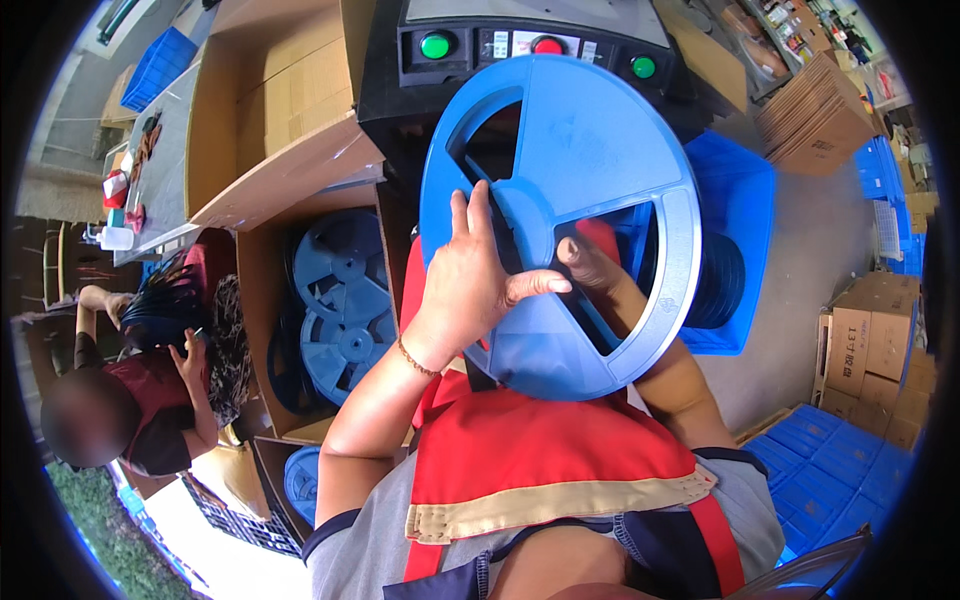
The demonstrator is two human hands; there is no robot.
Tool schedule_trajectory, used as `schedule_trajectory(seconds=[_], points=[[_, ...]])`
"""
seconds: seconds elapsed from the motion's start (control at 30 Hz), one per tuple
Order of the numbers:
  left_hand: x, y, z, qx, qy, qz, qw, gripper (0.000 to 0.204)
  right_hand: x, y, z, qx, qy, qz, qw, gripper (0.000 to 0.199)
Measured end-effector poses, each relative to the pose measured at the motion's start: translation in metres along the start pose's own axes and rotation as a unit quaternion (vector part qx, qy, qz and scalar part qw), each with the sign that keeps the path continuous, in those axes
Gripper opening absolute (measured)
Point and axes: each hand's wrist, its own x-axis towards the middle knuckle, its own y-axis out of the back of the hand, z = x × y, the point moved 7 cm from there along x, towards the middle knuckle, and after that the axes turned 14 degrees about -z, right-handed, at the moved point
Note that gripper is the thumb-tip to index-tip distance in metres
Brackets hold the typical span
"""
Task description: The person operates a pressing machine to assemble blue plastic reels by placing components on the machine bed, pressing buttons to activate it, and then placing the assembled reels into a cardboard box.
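A large light-blue plastic reel (610, 140) with wedge-shaped openings stands tilted up in front of my chest. Against its face, left of the hub, lies my left hand (468, 275); its visible fingers are stretched and the thumb points right. My right hand (590, 265) is behind the reel, partly seen through the lower right opening; most of its fingers are hidden, so its grip cannot be made out. Beyond the reel is a black machine (390, 85) with a red button (547, 46) and green buttons (435, 45).
An open carton (262, 330) at my left holds several blue reels (345, 260). A blue bin (750, 215) with dark round items stands at my right. Cartons (865, 335) and blue crates (835, 460) are farther right. Another person (165, 400) works at far left.
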Motion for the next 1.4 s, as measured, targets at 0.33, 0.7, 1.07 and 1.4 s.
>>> schedule_trajectory(seconds=[0.33, 0.7, 1.07, 1.4], points=[[0.021, -0.036, 0.007, -0.168, -0.275, -0.083, 0.943, 0.091, -0.011, -0.056, -0.082, -0.777, -0.066, 0.211, 0.59, 0.097], [0.044, -0.076, 0.06, -0.24, -0.315, -0.242, 0.886, 0.108, -0.085, -0.019, -0.11, -0.521, 0.085, 0.188, 0.828, 0.094], [0.19, 0.137, 0.113, 0.344, -0.258, 0.319, 0.844, 0.056, -0.197, 0.04, -0.187, -0.51, 0.14, 0.338, 0.778, 0.086], [0.095, 0.267, 0.101, 0.326, -0.262, 0.285, 0.862, 0.017, -0.123, 0.113, -0.321, -0.707, 0.046, 0.385, 0.591, 0.091]])
